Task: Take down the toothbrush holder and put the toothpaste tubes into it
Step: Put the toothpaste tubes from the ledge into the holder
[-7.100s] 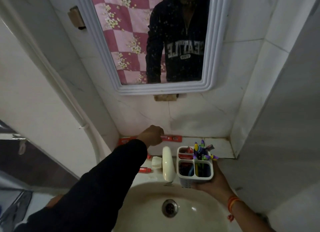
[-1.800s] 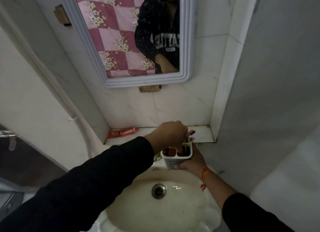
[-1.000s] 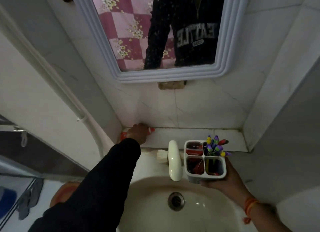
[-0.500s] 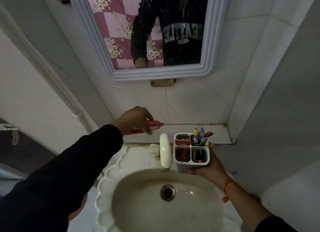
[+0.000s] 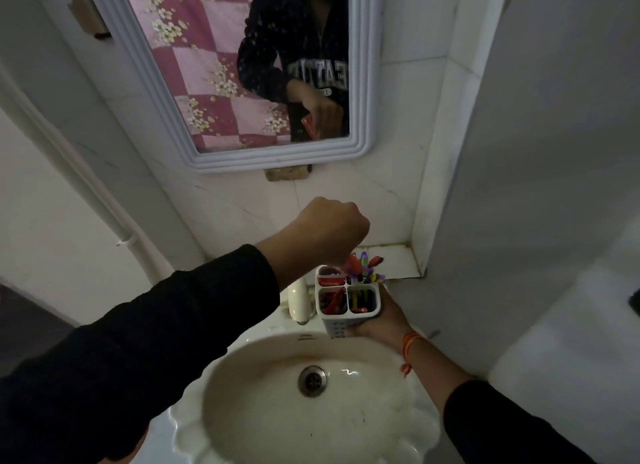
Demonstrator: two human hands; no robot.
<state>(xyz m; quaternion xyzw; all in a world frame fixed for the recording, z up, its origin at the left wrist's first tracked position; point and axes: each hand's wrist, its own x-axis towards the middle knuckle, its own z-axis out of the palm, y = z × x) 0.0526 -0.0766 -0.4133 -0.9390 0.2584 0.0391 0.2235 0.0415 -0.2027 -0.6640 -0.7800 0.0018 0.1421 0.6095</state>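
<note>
- Lowering a red toothpaste tube point(image 5: 350, 262) toward the toothbrush holder point(image 5: 348, 299), the left hand point(image 5: 327, 233) is closing in a fist around it; only the tube's lower end is showing beneath the knuckles.
- The right hand point(image 5: 382, 320) is gripping the holder from below, keeping it upright above the sink point(image 5: 194, 425), just under the left fist.
- Red tubes are already sitting in the compartments on the left-hand side; toothbrushes point(image 5: 367, 266) are filling the far one.
- Next, I judge, the tube needs steering clear of the bristles into a free compartment.
- Half a second ago the left hand was carrying the tube level, out beside the holder.
</note>
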